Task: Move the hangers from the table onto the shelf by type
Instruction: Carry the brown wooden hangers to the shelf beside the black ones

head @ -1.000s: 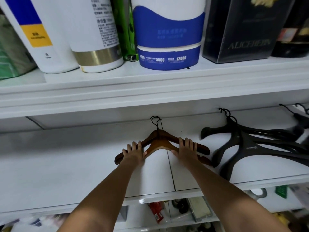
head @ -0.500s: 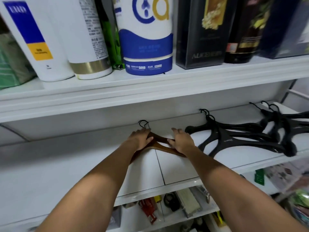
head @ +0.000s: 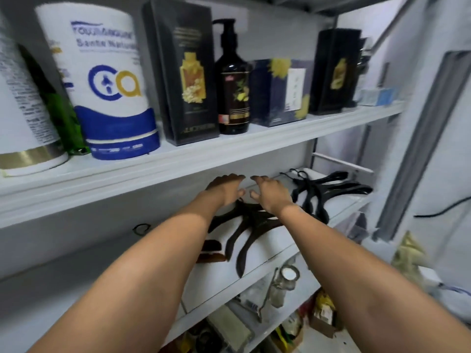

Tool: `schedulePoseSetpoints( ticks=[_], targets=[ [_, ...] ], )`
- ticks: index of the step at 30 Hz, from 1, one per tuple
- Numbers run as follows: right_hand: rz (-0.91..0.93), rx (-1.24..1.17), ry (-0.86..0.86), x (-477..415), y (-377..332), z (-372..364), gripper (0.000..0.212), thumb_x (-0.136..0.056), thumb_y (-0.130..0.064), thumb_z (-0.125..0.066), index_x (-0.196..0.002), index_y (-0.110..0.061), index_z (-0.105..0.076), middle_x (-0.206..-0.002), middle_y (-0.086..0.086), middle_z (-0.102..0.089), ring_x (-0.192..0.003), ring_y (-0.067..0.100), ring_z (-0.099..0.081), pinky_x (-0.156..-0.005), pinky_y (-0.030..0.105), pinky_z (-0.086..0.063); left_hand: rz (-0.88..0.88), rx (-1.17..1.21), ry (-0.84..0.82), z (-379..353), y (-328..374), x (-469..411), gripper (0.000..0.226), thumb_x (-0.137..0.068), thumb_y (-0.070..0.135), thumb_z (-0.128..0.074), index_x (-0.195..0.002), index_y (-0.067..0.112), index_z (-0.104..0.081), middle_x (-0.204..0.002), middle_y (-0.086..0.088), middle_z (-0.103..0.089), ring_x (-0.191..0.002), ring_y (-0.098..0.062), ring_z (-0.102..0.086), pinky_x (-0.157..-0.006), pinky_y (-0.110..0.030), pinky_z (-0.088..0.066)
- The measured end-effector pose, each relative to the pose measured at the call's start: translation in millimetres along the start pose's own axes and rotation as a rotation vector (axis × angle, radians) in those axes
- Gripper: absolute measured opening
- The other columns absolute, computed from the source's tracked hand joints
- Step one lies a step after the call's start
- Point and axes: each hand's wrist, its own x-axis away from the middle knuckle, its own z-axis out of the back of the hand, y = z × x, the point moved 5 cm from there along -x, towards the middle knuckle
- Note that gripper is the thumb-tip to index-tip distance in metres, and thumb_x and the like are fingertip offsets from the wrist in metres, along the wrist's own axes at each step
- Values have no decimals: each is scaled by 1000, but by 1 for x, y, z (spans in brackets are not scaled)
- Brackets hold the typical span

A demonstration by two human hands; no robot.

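Observation:
Both of my hands reach into the white middle shelf [head: 277, 238]. My left hand [head: 226, 189] and my right hand [head: 270, 193] hover side by side, fingers apart, holding nothing, just above the top of a pile of black plastic hangers [head: 244, 226]. A second pile of black hangers [head: 331, 188] lies farther right on the same shelf. The brown wooden hanger [head: 211, 245] lies to the left, mostly hidden under my left forearm, with its wire hook [head: 141, 229] showing.
The upper shelf [head: 178, 159] carries white tubs, a green bottle, dark boxes and a dark pump bottle. Below, a lower shelf holds a glass jar [head: 283, 284] and small packets. A grey metal upright [head: 418, 149] stands at the right.
My hands have let go of the wooden hanger and moved right, over the black hangers. The view has swung right and the image is blurred.

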Motion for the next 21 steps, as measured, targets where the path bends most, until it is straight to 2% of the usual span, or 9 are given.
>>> schedulePoseSetpoints(
  ticks=[3, 8, 12, 17, 21],
  targets=[
    [-48, 70, 33, 13, 48, 27, 53, -96, -38, -44, -145, -19, -36, -142, 9, -48, -128, 28, -46, -106, 37, -32, -127, -41, 3, 8, 54, -26, 55, -98, 37, -41, -148, 20, -24, -153, -7, -30, -135, -27, -37, -111, -35, -32],
    [-181, 165, 123, 52, 151, 71, 45, -96, -36, -44, -137, -20, -46, -134, 6, -55, -125, 25, -48, -103, 36, -30, -329, -72, 57, 11, 149, -66, 54, -98, 37, -43, -145, 16, -31, -151, -6, -35, -135, -26, -38, -110, -32, -29],
    [-312, 207, 146, 89, 224, 99, 47, -96, -37, -44, -141, -22, -42, -139, 4, -51, -128, 24, -46, -108, 36, -26, -458, -51, 107, 2, 232, -91, 54, -97, 41, -43, -144, 17, -34, -149, -5, -38, -134, -28, -39, -112, -36, -31],
    [-469, 267, 167, 150, 318, 135, 49, -98, -38, -41, -144, -21, -38, -143, 3, -48, -127, 24, -46, -109, 37, -26, -644, -66, 121, -10, 354, -111, 58, -98, 43, -38, -148, 15, -27, -154, -4, -29, -142, -20, -26, -118, -34, -16],
    [-628, 292, 208, 215, 400, 165, 49, -98, -36, -41, -144, -21, -38, -142, 5, -48, -125, 27, -49, -106, 38, -30, -761, -89, 117, -22, 453, -115, 57, -100, 41, -34, -149, 15, -22, -156, -4, -23, -143, -20, -23, -118, -34, -13]
  ],
)
